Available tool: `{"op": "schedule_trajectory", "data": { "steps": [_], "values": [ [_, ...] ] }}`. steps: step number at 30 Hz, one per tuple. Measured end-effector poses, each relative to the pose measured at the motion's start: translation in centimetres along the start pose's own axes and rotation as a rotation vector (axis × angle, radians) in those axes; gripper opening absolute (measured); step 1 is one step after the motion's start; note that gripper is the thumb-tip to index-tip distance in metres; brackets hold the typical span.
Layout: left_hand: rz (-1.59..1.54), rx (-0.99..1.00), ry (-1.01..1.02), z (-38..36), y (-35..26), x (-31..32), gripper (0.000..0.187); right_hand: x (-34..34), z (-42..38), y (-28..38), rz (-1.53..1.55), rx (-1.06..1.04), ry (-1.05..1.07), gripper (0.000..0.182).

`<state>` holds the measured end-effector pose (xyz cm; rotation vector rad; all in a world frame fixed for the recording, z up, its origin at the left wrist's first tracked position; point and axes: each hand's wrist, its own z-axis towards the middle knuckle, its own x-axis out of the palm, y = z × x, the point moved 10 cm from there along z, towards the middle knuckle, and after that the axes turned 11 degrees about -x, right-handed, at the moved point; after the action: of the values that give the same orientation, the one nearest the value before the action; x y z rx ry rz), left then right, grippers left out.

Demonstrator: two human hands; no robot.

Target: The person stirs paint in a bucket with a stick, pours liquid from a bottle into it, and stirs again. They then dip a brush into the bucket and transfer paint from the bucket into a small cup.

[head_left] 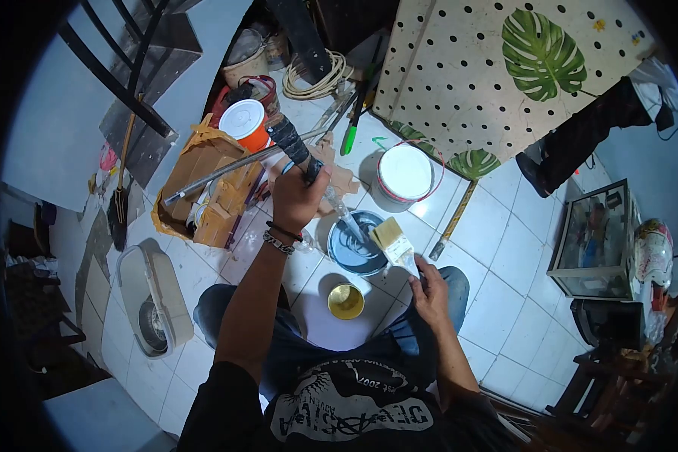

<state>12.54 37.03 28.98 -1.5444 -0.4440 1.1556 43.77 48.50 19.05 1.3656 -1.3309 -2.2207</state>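
Observation:
My left hand (300, 197) is wrapped round a stirring stick (345, 217), dark and worn at its upper end and pale lower down. The stick's lower end is in a bucket of grey-blue paint (344, 259) on the floor in front of me. In my right hand (429, 292) is a wide paintbrush (398, 248) with pale bristles and a paint-smeared ferrule. Its bristles point up and left, over the right rim of the bucket. A gold-coloured open tin (346, 301) stands between my knees, just nearer than the bucket.
A white-lidded pail (405, 173) stands beyond the bucket. Left are a cardboard box (196, 177), an orange tub (242, 125) and a grey plastic basin (139, 290). A leaf-patterned board (459, 68) lies ahead; a yellow-and-black stick (454, 218) and a glass tank (591, 233) are right.

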Motion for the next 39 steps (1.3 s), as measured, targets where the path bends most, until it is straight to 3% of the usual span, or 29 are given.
{"op": "schedule_trajectory", "data": {
  "steps": [5, 18, 27, 31, 33, 39],
  "values": [
    [-0.011, -0.008, -0.011, 0.1, 0.3, -0.2, 0.026, 2.1, 3.1, 3.8, -0.069, -0.126, 0.031, 0.039],
    [-0.063, 0.073, -0.049, -0.2, 0.2, -0.8, 0.02, 4.6, 4.0, 1.0, -0.608, -0.114, 0.489, 0.038],
    [-0.105, 0.106, -0.012, -0.5, -0.1, -0.5, 0.022, 2.2, 3.7, 0.8, -0.527, -0.07, 0.506, 0.036],
    [-0.03, 0.134, -0.046, -0.5, -0.5, -1.0, 0.026, 0.4, 3.9, 1.7, -0.414, -0.059, 0.414, 0.036],
    [-0.01, 0.129, -0.056, -0.4, -0.3, -0.8, 0.029, 0.4, 4.3, 2.5, -0.363, -0.081, 0.316, 0.038],
    [0.021, 0.068, -0.055, -0.3, -0.6, -0.3, 0.031, 3.8, 4.2, 0.6, -0.443, -0.044, 0.357, 0.038]
  ]
}}
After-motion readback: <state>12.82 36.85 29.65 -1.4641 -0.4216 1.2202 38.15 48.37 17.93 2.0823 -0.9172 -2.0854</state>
